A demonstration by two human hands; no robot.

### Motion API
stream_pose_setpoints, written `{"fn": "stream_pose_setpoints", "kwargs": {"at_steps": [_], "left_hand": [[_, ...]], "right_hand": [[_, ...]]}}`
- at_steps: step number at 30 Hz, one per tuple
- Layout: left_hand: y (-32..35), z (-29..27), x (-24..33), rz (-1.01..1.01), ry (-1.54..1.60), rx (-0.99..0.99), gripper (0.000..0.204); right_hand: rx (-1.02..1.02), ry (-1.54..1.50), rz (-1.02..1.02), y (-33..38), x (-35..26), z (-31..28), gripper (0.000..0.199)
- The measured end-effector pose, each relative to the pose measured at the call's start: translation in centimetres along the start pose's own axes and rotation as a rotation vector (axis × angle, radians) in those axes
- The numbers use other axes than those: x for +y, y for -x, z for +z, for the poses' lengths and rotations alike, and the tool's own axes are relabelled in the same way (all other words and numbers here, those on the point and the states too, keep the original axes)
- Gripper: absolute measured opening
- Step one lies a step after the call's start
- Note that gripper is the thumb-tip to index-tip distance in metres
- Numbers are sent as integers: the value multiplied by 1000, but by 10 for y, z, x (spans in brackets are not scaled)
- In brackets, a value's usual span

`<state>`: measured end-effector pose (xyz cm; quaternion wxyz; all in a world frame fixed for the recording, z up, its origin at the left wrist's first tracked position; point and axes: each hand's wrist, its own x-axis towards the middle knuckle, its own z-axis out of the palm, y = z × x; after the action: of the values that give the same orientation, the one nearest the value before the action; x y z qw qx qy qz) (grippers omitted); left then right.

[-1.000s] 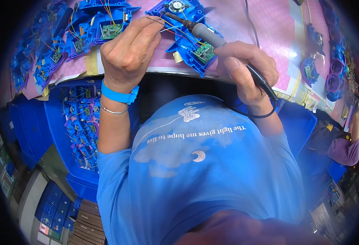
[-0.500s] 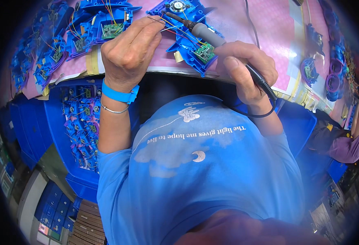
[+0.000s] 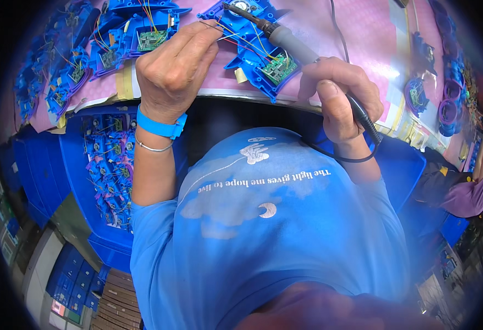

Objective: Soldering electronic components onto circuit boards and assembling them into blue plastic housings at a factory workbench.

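While the left hand (image 3: 175, 71) seemingly pinches thin wires (image 3: 227, 34), the right hand (image 3: 337, 96) grips a soldering iron (image 3: 291, 41).

A single head view looks steeply down from close above the person's chest; the pink table (image 3: 357, 44) lies toward twelve o'clock, with both hands near; the dark, warped rim perhaps hides more.

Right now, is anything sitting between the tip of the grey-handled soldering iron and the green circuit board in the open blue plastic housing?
Only thin coloured wires cross above the blue plastic housing near the soldering iron in the right hand. The left hand pinches one. The green circuit board itself lies uncovered.
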<state>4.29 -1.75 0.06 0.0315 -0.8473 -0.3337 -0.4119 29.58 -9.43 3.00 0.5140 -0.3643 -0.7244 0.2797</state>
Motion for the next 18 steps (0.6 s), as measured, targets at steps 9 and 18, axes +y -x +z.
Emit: {"fn": "stream_pose_setpoints", "kwargs": {"at_steps": [9,18], "left_hand": [[-1,-1,0,-12,-5,-8,24],[-2,-1,0,-18,7,-11,26]], "right_hand": [[11,1,-10,1,0,0,23],[140,-85,-50,-1,6,7,15]]}}
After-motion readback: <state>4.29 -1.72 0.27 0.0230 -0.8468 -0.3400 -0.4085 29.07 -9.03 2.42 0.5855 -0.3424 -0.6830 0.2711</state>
